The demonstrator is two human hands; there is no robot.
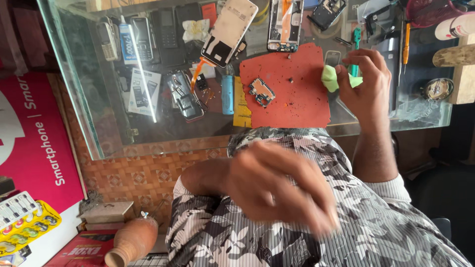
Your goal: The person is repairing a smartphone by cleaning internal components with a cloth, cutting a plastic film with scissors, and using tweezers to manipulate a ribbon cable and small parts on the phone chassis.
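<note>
Your right hand (363, 81) pinches a soft green cloth (330, 77) at the edge of the red mat (297, 99), fingers bunched around it with a teal tool handle (356, 37) poking up behind. It looks light, limp and easy to crumple, so grip a fold. Your left hand (282, 185) is blurred near your chest; I cannot tell if it is spread or closed. On the mat lies a small circuit board (261, 91), thin, stiff and likely fragile; hold it by the edges. Opened phones (228, 30) rest on the glass bench (99, 99).
</note>
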